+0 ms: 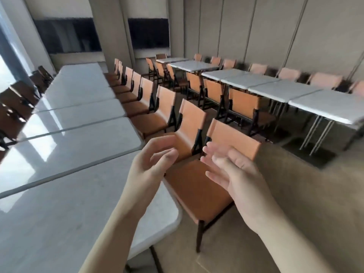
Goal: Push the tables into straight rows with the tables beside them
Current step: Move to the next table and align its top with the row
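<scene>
Now both hands off tables. Left hand [155, 156] loosely curled, holding nothing, in air over right edge of nearest table [74, 209]. Right hand [232, 170] fingers straight, empty, over orange chair [199, 186] tucked against that table's right side. Nearest table heads row running away up-left; far row [275, 87] well apart to right, past aisle. Risk: shoving nearest table sideways likely jams it against chair, skewing it off row line; glossy top may let palms slip.

Tables [59, 194] are glossy white-grey, maybe faintly marbled, hard to tell with the glare. Chairs [197, 186] are orange with dark frames, walls [256, 26] beige, floor [295, 213] tan.
</scene>
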